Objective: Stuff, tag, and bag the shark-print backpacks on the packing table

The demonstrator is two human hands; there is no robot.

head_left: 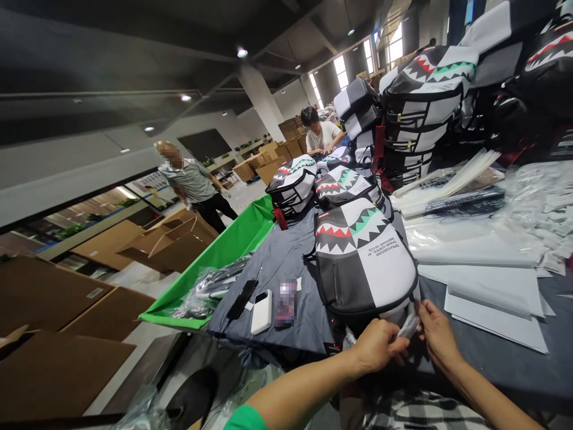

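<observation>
Backpack (380,272), black and white, shark-mouth print, lies face up on the dark-draped surface (286,254), just right of centre. Left grip (394,346), at its 6 o'clock, is clamped on clear film (409,324); right grip (423,325), at 4 o'clock, touches that film, whether clamped I cannot tell. White power bank (261,313) sits at 8 o'clock, clear plastic bags (474,242) at 3, stacked backpacks (423,116) at 1.

The bare left forearm (308,385) slants up and rightward to the left hand (379,346), which is curled in a pinch, thumb against bent fingers. The bare right forearm (483,388) angles up and leftward to the right hand (433,328), near the left but apart, fingers bent inward; whether its fingertips meet is hard to tell.
</observation>
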